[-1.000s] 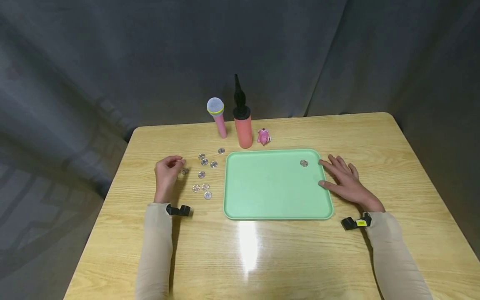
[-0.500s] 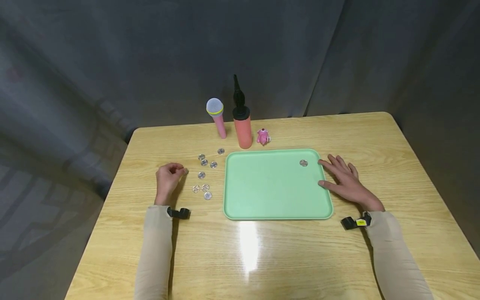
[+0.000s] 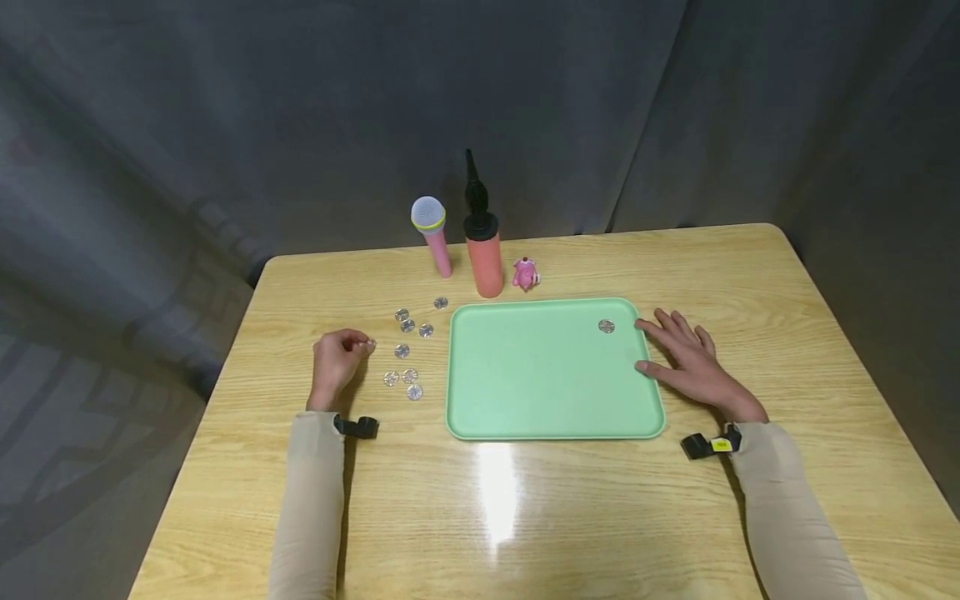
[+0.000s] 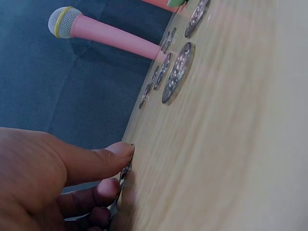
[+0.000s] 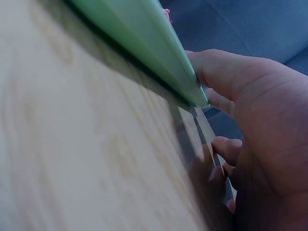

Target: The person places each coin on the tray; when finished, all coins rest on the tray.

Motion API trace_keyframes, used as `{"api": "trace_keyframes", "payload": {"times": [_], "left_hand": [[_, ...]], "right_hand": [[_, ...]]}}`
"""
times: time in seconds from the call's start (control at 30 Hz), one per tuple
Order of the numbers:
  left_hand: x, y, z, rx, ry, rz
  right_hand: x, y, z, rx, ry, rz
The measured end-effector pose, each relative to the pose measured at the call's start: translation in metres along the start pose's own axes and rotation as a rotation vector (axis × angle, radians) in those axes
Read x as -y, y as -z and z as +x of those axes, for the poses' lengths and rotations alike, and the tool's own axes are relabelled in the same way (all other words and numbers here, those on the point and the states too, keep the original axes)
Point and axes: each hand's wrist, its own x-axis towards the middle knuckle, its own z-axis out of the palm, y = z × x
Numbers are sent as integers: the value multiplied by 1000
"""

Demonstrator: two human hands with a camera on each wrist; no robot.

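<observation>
Left hand [image 3: 336, 358] pinches coin [image 3: 371, 342] at fingertips.

Mint-green tray [image 3: 555, 375], silver coins [image 3: 408, 350] (patterned faces), pink microphone [image 3: 433, 236] with a yellow band, pale wood-grain table [image 3: 525, 517], grey curtain [image 3: 300, 108].

The head view looks forward and down on the whole wooden table [image 3: 570, 517] from 6 o'clock. Both wrist views skim the tabletop, very close — left towards the toy microphone [image 4: 103, 34] at 12, right along the green tray [image 5: 144, 43] rim — both also seen from the head.
</observation>
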Motion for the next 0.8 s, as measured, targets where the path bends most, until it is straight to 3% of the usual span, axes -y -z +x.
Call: {"api": "trace_keyframes", "payload": {"times": [0.23,0.47,0.8], "left_hand": [[0,2,1,27,-55,72],[-3,3,2,54,-43,104],[-1,1,1,-6,-25,56]], "right_hand": [[-1,0,0,-5,-7,1],[0,0,0,-7,4,-2],[1,-1,0,-5,2,4]]}}
